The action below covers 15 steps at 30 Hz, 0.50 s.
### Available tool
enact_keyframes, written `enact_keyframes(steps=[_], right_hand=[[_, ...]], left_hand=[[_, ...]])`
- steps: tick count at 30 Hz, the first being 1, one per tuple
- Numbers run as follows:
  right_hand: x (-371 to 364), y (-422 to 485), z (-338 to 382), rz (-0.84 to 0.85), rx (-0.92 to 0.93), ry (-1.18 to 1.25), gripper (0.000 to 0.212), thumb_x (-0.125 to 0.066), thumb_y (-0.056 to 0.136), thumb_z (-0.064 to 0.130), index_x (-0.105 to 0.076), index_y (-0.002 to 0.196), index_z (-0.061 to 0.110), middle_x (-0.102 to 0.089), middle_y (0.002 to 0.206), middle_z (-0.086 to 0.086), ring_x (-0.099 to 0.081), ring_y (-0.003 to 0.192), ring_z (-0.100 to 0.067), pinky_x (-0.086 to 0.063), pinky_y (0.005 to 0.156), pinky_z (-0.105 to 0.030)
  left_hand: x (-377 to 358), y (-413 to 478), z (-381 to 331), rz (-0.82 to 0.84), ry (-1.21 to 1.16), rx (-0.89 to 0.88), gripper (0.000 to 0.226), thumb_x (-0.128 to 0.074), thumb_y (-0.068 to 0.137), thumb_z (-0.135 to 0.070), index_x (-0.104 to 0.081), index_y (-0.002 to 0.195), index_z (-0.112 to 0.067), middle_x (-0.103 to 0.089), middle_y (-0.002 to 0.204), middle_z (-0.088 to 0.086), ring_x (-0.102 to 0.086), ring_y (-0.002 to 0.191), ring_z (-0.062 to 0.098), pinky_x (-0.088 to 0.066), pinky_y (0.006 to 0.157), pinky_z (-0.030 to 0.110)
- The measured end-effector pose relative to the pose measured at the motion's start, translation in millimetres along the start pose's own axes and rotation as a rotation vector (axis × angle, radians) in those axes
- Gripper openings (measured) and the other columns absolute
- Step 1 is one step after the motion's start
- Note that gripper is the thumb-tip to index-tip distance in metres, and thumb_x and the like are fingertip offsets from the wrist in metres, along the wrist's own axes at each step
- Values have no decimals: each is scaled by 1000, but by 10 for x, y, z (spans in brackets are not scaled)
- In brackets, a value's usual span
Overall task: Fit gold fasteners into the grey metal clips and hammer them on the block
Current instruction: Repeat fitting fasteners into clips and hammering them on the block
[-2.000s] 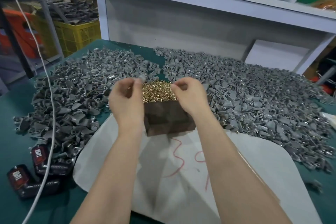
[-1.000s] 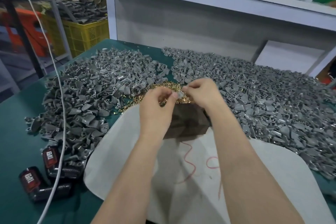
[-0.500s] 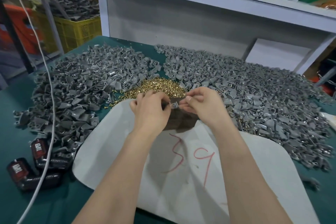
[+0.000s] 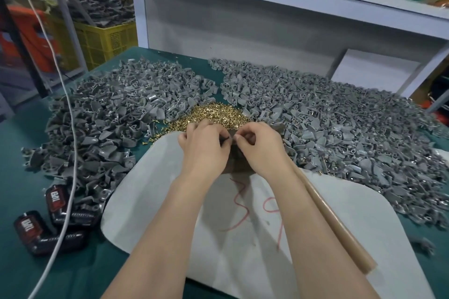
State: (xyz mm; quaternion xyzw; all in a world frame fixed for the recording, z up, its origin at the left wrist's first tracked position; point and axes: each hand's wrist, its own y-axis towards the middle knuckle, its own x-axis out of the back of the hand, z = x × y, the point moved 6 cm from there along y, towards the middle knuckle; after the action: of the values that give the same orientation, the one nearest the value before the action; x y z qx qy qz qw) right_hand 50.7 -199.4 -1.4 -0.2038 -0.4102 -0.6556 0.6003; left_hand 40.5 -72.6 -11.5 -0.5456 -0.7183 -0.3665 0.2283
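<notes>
- Above the dark block (image 4: 236, 161), at the far edge of the white sheet (image 4: 315, 250), the two hands meet fingertip to fingertip.
- The left hand (image 4: 204, 150) has its fingers curled and pinches a small dark clip (image 4: 227, 139). The right hand (image 4: 261, 152), also curled, pinches the same clip from the other side.
- Whether a fastener sits in it I cannot tell, as the fingers hide it.
- The step looks like fitting, not yet hammering.
- The gold fasteners (image 4: 215, 115) are heaped just behind the hands, with the grey clips (image 4: 109, 114) piled on both sides.
- Next, I judge, the clip must be set flat on the block and steadied with the left hand.
- The right hand would then be free for the hammer handle (image 4: 337, 226), which lies on the sheet beside the right forearm.
</notes>
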Motion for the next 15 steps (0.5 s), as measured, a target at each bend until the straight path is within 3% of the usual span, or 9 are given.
enact_keyframes(steps=[4, 9, 15], right_hand=[[-1, 2, 17, -7, 24, -15, 12, -61, 85, 12, -59, 80, 22, -51, 86, 4, -45, 64, -2, -30, 65, -14], [17, -25, 23, -57, 43, 53, 12, -63, 86, 10, -63, 81, 21, -45, 78, 13, -46, 65, 6, -34, 65, -3], [0, -24, 35, -59, 18, 21, 9, -61, 87, 11, -63, 82, 19, -46, 83, 8, -45, 64, 4, -30, 65, -14]], left_hand=[[-7, 2, 1, 1, 13, -9, 9, -59, 90, -32, -68, 91, -31, -56, 115, -7, -37, 114, 23, -19, 83, 32], [-9, 12, 1, 0, 20, -15, 10, -59, 90, -32, -68, 91, -30, -56, 114, -6, -38, 113, 23, -21, 84, 33], [-2, 4, -14, -16, 19, -23, 10, -59, 90, -30, -69, 92, -28, -57, 112, -7, -38, 113, 23, -21, 83, 32]])
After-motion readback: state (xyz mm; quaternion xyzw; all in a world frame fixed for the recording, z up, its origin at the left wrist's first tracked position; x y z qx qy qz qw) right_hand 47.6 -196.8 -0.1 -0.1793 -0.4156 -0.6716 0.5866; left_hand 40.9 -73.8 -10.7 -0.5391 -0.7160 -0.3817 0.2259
